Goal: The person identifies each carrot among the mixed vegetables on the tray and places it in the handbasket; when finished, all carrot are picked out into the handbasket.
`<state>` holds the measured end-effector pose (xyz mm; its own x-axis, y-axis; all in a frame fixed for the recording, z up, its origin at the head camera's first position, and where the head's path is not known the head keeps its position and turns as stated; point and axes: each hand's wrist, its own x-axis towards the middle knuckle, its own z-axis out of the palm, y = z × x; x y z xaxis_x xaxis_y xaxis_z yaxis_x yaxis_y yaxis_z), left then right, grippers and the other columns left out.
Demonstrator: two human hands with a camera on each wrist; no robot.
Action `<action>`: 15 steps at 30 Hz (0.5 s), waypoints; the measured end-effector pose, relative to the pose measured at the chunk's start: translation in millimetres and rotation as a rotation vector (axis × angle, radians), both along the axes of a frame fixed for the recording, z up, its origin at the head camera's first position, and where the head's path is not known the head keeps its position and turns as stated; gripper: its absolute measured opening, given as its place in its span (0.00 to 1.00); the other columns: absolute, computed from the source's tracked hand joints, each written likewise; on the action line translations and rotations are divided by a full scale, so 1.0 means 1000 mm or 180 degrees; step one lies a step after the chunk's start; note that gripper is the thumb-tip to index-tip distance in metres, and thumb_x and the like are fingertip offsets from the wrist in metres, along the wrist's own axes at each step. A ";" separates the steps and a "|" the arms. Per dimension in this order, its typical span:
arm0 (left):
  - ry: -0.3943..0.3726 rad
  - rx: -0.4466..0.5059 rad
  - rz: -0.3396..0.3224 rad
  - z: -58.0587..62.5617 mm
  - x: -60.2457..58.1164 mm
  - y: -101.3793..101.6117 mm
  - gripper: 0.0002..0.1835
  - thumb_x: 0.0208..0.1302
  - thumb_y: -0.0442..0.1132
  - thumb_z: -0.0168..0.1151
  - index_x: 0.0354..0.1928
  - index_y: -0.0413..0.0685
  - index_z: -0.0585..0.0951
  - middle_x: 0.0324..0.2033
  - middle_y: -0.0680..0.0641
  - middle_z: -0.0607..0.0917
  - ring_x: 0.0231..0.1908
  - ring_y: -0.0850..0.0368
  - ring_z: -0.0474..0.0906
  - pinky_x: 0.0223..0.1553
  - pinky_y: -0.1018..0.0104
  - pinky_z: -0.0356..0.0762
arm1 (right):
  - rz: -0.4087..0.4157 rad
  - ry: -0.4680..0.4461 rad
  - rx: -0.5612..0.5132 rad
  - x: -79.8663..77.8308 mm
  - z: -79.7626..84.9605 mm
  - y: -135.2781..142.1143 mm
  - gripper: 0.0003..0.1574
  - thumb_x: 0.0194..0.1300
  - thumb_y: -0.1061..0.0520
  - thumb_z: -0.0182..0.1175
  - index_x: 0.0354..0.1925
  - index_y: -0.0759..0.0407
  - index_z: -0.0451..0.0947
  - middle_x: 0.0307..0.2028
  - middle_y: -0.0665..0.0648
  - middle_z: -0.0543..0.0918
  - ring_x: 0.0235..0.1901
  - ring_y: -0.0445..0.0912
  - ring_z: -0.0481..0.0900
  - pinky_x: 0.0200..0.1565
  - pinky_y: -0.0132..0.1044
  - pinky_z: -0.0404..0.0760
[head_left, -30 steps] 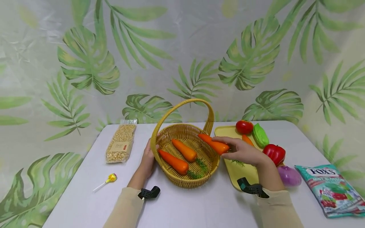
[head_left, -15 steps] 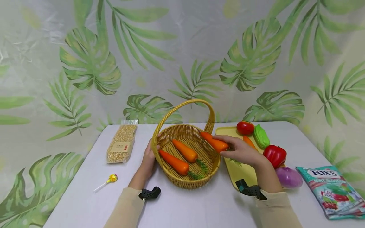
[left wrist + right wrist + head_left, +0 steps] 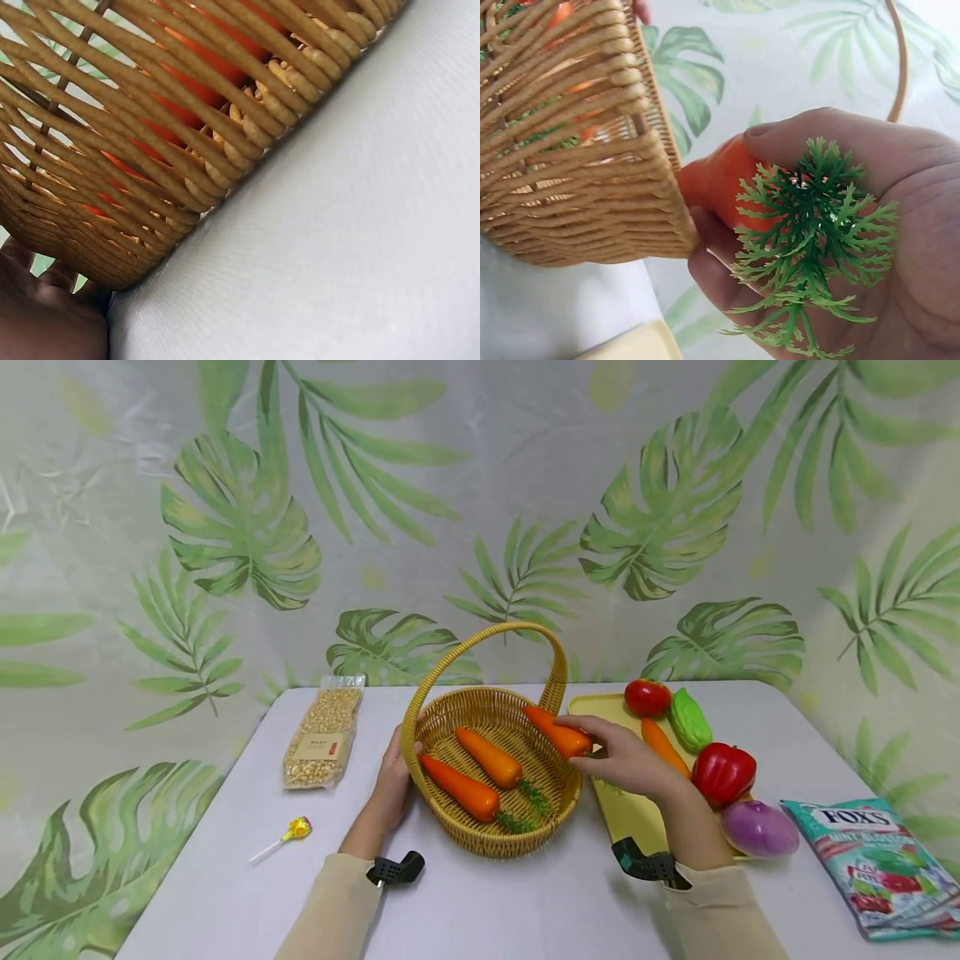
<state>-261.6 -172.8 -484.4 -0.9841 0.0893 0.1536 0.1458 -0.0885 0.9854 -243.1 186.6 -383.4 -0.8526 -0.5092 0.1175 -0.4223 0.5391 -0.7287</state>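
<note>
While the right hand [image 3: 617, 758] keeps its thumb and fingers clamped on the thick end of a glossy orange carrot with a feathery green top [image 3: 552, 730], that carrot is found a little further over the right rim of the round, honey-coloured wicker basket [image 3: 491, 845] than in the preceding views. The carrot slants, tip foremost, with its tip above the basket's interior and its green top facing outward; whether it touches the rim cannot be established. The shift is judged to advance the placing in hand without completing it, since the carrot is not yet released. The left hand [image 3: 390, 775] has its fingers curled on the basket's left side, beside the handle, and the basket shows no clear displacement. Inside lie a light orange carrot [image 3: 490, 757] and a reddish orange carrot [image 3: 461, 787], both seemingly undisturbed. To the basket's right, a pale yellow rectangular tray [image 3: 628, 827] bears a slim orange carrot [image 3: 664, 747], now less covered by the right arm. Along the tray's far and right sides are a round red tomato [image 3: 648, 698], a ridged green vegetable [image 3: 691, 720], a shiny red bell pepper [image 3: 723, 774] and a plump purple eggplant [image 3: 761, 828], all on the white surface [image 3: 517, 914].
</note>
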 end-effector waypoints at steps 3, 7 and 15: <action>0.0049 0.0012 -0.0005 0.000 0.001 0.001 0.27 0.74 0.40 0.43 0.73 0.60 0.62 0.74 0.50 0.62 0.74 0.49 0.56 0.75 0.45 0.47 | -0.0056 0.0093 0.0087 0.000 -0.001 -0.004 0.34 0.67 0.56 0.63 0.70 0.49 0.69 0.66 0.61 0.74 0.58 0.56 0.76 0.55 0.49 0.78; 0.0059 0.0013 0.0026 0.000 0.002 0.001 0.26 0.74 0.40 0.44 0.72 0.60 0.63 0.73 0.51 0.63 0.74 0.50 0.57 0.74 0.47 0.48 | -0.0131 0.0134 0.0157 0.002 -0.001 -0.007 0.34 0.66 0.55 0.64 0.69 0.48 0.70 0.65 0.60 0.75 0.55 0.55 0.76 0.52 0.47 0.78; 0.0050 0.0016 0.0027 0.002 0.002 0.002 0.27 0.74 0.40 0.43 0.73 0.58 0.62 0.74 0.50 0.62 0.74 0.49 0.56 0.74 0.46 0.47 | -0.0242 0.0242 0.0249 0.002 0.000 -0.011 0.34 0.66 0.54 0.64 0.69 0.49 0.71 0.66 0.61 0.75 0.54 0.56 0.77 0.50 0.47 0.80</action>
